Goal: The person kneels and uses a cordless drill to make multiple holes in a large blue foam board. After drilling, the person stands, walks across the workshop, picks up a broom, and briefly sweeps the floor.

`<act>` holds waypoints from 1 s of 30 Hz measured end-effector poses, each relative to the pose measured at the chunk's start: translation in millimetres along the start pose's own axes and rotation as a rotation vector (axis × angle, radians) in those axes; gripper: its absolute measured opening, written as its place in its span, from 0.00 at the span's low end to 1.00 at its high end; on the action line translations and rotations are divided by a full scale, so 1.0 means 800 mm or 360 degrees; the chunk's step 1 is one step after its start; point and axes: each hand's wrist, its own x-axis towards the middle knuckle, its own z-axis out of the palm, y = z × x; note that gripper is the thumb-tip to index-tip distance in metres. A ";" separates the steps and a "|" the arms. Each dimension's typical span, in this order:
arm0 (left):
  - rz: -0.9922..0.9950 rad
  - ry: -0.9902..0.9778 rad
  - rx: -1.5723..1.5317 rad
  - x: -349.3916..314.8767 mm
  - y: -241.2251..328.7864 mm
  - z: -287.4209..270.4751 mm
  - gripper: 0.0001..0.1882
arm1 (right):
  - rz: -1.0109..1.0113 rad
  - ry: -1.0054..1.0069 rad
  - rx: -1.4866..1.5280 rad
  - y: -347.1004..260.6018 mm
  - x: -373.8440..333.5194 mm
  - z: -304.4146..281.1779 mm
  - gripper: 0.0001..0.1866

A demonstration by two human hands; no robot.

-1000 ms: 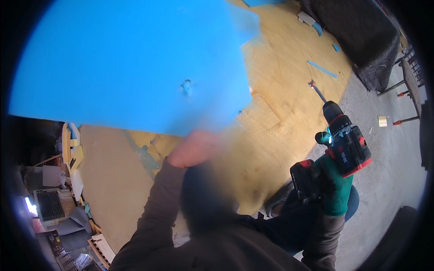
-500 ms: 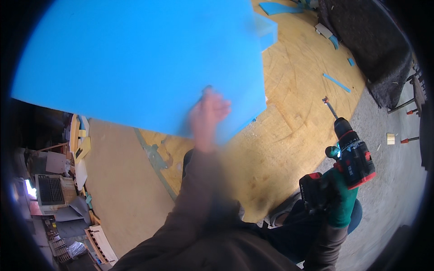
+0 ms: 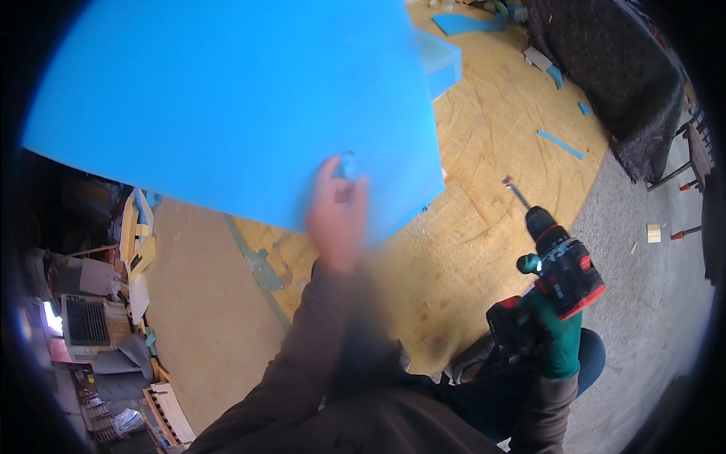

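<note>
A large blue foam board [image 3: 227, 98] fills the upper left and overhangs the table. On it, near its near right corner, is a small round spot [image 3: 348, 163], a hole or a loose plug; blur hides which. Bare and slightly blurred, my left hand [image 3: 336, 216] is right beside this spot, thumb and forefinger apart on either side of it. My right hand [image 3: 561, 329], in a green glove, grips a black and red cordless drill [image 3: 566, 276] by its handle. The drill's long bit [image 3: 518, 193] points up and left over the table, away from the board.
Beneath the board lies a wooden tabletop [image 3: 484, 151] with a blue foam strip [image 3: 560, 144] and other offcuts. Dark cloth [image 3: 612, 68] hangs at the far right edge, with concrete floor [image 3: 628, 318] beyond. Wood scraps and clutter [image 3: 113, 333] stand at the left.
My left hand has drawn slightly back toward me and its thumb and forefinger have spread, showing the round spot. The drill has moved left and a little down.
</note>
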 end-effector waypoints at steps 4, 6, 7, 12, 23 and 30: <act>0.0059 -0.0049 0.0355 0.016 -0.009 -0.014 0.08 | -0.0091 -0.0269 -0.0021 0.014 0.003 0.020 0.17; 0.0340 0.0052 0.0246 0.017 -0.022 -0.020 0.07 | -0.0084 -0.0389 -0.0168 0.018 0.003 0.027 0.17; 0.0397 0.0083 0.0239 0.015 -0.029 -0.021 0.07 | -0.0138 -0.0467 -0.0391 0.020 0.002 0.030 0.18; 0.0526 0.0223 0.0235 0.007 -0.058 -0.016 0.06 | -0.0318 -0.0720 -0.0716 0.034 0.011 0.045 0.18; 0.0270 0.0156 0.0036 0.014 -0.037 -0.020 0.13 | -0.0568 -0.0830 -0.0639 0.065 0.052 0.086 0.21; 0.0111 -0.0080 0.0449 0.038 0.000 -0.040 0.11 | -0.0762 -0.1071 -0.0356 0.057 0.096 0.127 0.22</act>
